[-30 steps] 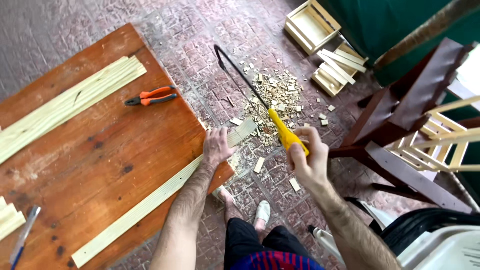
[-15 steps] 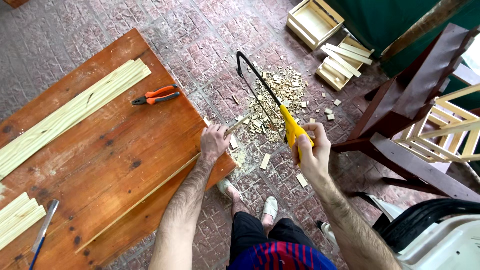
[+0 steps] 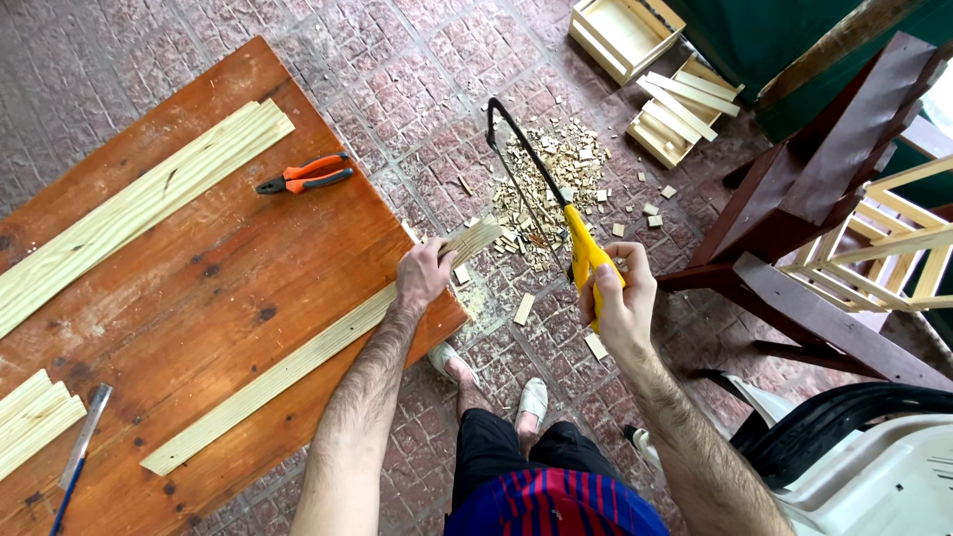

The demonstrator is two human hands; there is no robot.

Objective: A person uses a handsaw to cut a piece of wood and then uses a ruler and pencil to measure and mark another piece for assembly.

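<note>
Wood strip lies across the table, its end overhanging under the pressing left hand — right hand grips the yellow-handled hacksaw — best hold firm and saw near the edge.

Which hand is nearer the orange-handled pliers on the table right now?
Left. The left hand presses the long wooden slat at the table's corner, a short way from the orange-handled pliers. The right hand grips the yellow-handled hacksaw off the table, farther away.
</note>
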